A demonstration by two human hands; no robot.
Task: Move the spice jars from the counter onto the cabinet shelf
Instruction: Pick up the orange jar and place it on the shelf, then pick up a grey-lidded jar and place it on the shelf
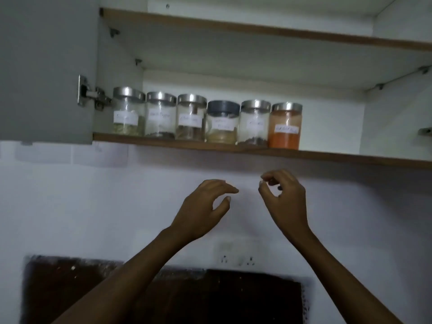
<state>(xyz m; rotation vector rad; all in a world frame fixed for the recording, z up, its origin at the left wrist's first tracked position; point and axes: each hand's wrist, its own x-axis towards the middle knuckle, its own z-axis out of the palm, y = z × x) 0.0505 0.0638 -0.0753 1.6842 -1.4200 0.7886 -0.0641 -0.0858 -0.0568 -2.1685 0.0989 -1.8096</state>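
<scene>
Head view shows your left hand (205, 206) and right hand (284, 202) raised just below the cabinet shelf (350, 158), both loosely curled and holding nothing. Six spice jars (222, 122) stand upright side by side on the shelf's left part, the orange-filled jar (284, 127) rightmost.

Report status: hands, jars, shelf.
Left hand and right hand both empty, loosely curled, below the shelf. Six spice jars in a row on it. Nothing blocks the shelf.
</scene>
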